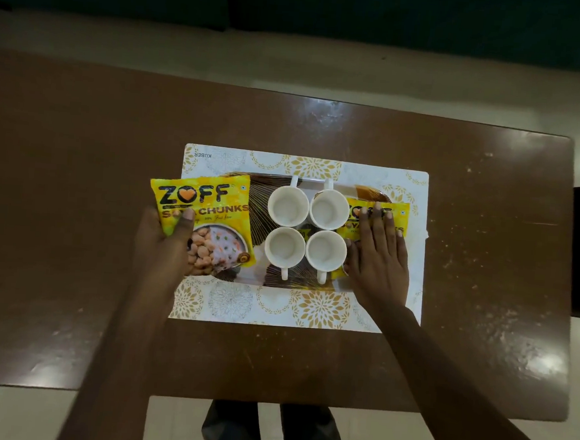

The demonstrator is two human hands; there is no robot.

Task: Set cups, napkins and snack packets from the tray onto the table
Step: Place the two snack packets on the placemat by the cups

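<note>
Both hands work at once, one to each side of the tray. Left hand (163, 242) grips a yellow snack packet (213, 221), thumb on top and fingers hidden beneath, a pinch that suits lifting something flat and floppy. Right hand (378, 257) lies flat with straight fingers on the second packet (355, 213), pressing rather than gripping, probably to pin it or slide it before picking it up.

Under everything is the brown table (77, 205), with bare wood at 9 and 3 o'clock of the setting, the likely places for the packets. On it lies a white placemat with gold flowers (276, 304), and on that the dark patterned tray (259, 200).

Taking the tray's middle as the dial, the gripped packet sits at 9 o'clock, overhanging the tray's edge and tilted; the pressed one sits at 3 o'clock. Four empty white cups (288, 206) stand upright and close together in a square at the centre, far handles pointing to 12, near handles to 6, so each is easy to reach. No napkin can be told apart for certain.
</note>
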